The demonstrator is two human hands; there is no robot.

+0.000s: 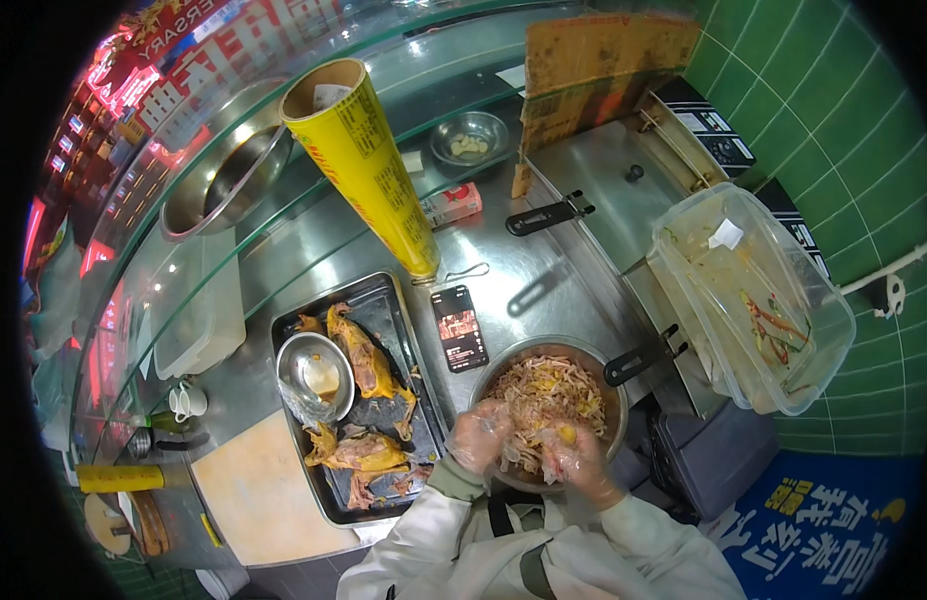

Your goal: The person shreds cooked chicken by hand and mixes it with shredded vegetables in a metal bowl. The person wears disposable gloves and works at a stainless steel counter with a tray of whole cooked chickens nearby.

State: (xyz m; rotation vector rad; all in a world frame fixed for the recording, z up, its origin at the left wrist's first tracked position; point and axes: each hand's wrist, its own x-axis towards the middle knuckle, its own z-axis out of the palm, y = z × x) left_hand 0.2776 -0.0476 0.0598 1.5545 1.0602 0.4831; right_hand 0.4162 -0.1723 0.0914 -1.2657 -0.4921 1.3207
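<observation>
A steel bowl [619, 435] full of shredded, yellow-skinned poultry meat [557, 390] stands in front of me. Both hands wear thin clear plastic gloves. My left hand [480, 435] is at the bowl's near left side, fingers curled against the shreds; whether it grips any is unclear. Over the near right part of the bowl, my right hand [576, 456] pinches a small yellow piece of meat [566, 433]. To the left is a dark metal tray [426, 390] with partly stripped poultry carcasses [362, 352] and a small steel bowl [287, 367] containing a little brown liquid.
A phone [459, 330] with a lit screen lies between tray and bowl. Beyond it stands a tall yellow cardboard tube [366, 172]. A cutting board [257, 495] is at left. Black-handled lids [643, 356] and clear plastic tubs [748, 300] occupy the right. Glass shelving curves along the back.
</observation>
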